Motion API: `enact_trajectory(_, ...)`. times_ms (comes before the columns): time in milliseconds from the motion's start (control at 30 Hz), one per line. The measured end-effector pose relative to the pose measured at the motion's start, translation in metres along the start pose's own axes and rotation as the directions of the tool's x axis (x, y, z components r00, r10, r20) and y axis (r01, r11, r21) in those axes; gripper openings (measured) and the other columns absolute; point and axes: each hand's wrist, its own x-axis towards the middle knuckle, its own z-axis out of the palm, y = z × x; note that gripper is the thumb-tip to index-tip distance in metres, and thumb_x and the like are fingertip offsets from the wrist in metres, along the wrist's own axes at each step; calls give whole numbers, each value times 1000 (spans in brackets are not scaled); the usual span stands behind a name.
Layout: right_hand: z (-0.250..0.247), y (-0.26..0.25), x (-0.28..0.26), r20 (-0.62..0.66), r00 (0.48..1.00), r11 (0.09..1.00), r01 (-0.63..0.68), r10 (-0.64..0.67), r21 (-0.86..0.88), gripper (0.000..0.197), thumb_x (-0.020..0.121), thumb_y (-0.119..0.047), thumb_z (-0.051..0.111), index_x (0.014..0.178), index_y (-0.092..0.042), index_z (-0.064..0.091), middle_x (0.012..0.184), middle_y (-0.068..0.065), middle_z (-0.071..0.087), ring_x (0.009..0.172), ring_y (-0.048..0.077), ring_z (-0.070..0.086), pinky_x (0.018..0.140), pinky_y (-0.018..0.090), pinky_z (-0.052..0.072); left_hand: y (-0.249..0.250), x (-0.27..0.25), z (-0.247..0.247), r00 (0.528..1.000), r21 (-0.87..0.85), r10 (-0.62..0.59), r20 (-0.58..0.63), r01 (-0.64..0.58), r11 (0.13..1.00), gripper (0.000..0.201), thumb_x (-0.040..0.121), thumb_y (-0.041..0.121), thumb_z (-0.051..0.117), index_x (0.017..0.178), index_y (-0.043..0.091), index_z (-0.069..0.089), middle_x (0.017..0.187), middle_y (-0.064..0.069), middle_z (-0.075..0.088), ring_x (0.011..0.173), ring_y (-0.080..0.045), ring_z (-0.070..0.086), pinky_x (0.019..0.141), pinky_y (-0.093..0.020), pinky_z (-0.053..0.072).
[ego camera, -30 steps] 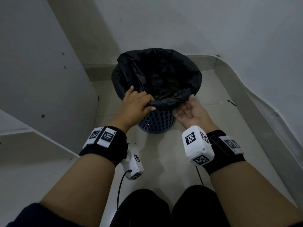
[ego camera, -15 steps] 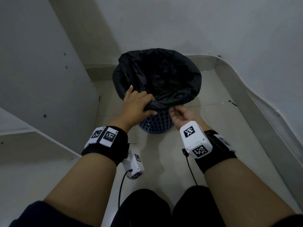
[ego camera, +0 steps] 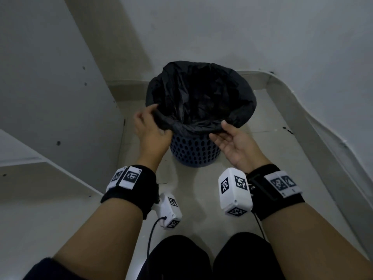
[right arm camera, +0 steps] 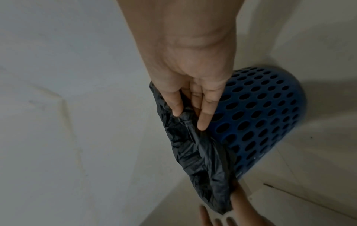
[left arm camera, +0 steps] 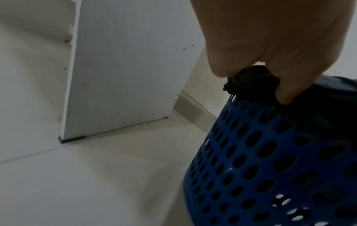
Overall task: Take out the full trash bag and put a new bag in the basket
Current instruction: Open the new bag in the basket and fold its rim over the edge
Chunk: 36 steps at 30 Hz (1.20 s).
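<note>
A blue perforated basket (ego camera: pixel 193 150) stands on the floor in a corner, lined with a black trash bag (ego camera: pixel 201 98) whose edge is folded over the rim. My left hand (ego camera: pixel 153 126) is at the near left of the rim. In the left wrist view its fingertips (left arm camera: pixel 284 97) pinch a bunched bit of the bag (left arm camera: pixel 251 79) against the basket (left arm camera: pixel 270 152). My right hand (ego camera: pixel 220 131) is palm up at the near right, thumb on the bag's edge and fingers beneath it. In the right wrist view the bag (right arm camera: pixel 203 160) is gathered between thumb and fingers (right arm camera: pixel 204 119), beside the basket (right arm camera: pixel 260 114).
A white cabinet panel (ego camera: pixel 60 98) stands close on the left of the basket, and its foot shows in the left wrist view (left arm camera: pixel 125 68). Walls close off the back and right, with a baseboard (ego camera: pixel 323 142) along the right. My knees (ego camera: pixel 181 257) are at the bottom, over pale floor tiles (ego camera: pixel 201 199).
My right hand has moved right along the near rim and turned palm up. My left hand has slid left along the rim, still holding the bag's edge.
</note>
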Motion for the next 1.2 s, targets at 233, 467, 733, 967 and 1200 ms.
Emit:
enact_trajectory(233, 8, 5, -4, 6, 1000, 999, 8, -8, -46, 9, 94, -9, 57, 100, -3, 60, 89, 12, 66, 79, 21, 65, 72, 33, 61, 11, 12, 1, 837, -784, -430, 338, 503, 363, 33, 99, 21, 55, 127, 3, 58, 125, -11, 66, 114, -21, 64, 94, -31, 54)
enact_trajectory(467, 9, 3, -3, -10, 1000, 998, -8, 7, -70, 9, 94, -8, 58, 99, -2, 61, 91, 13, 66, 81, 22, 66, 69, 33, 62, 28, 36, -3, 682, -753, -557, 474, 642, 146, 26, 97, 0, 48, 121, -6, 54, 120, -14, 62, 106, -25, 60, 97, -34, 48)
enact_trajectory(733, 11, 2, -3, 1, 1000, 997, -23, 23, -68, 17, 93, -6, 58, 109, 0, 59, 97, 16, 67, 86, 26, 67, 73, 36, 61, 28, 40, -15, 595, -562, -599, 535, 781, 273, 31, 89, 12, 69, 118, 9, 60, 113, -6, 65, 110, -21, 60, 63, -26, 56)
enact_trajectory(967, 12, -19, -6, -22, 981, 958, -191, 191, -216, 12, 88, 2, 61, 100, -2, 60, 97, 14, 62, 91, 28, 63, 83, 44, 58, 36, 47, -9, 620, -618, -614, 489, 743, 258, 36, 97, 2, 50, 133, -4, 49, 135, -16, 55, 105, -23, 57, 89, -28, 47)
enact_trajectory(1200, 15, -14, -5, -28, 983, 968, -185, 183, -169, 9, 89, 3, 59, 99, 2, 59, 94, 17, 63, 88, 28, 63, 67, 41, 60, 34, 38, -6, 637, -593, -567, 523, 749, 295, 26, 90, 11, 66, 115, 3, 62, 118, -10, 67, 94, -19, 66, 84, -30, 53)
